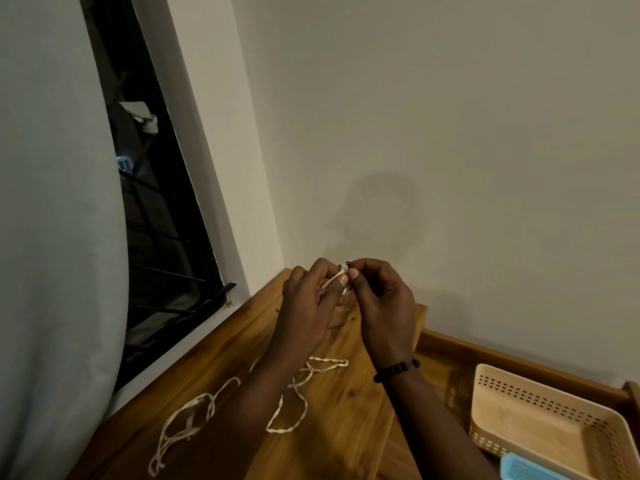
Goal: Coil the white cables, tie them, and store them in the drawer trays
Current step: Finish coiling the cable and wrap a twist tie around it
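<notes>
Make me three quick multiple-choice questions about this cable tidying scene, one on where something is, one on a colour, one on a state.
1. Where does the beige tray sit?
A. in the open drawer, right
B. on the window sill
C. on the floor

2. What colour is the bracelet?
A. red
B. black
C. white

3. How is the small coil?
A. lying in the tray
B. hanging off the edge
C. gripped by both hands, left and right

Answers: A, the tray lies low inside the drawer; B, dark beads; C, fingers pinch it.

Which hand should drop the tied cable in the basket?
Probably the right hand: the beige tray lies on its side. The left hand also grips the coiled cable, farther away.
</notes>
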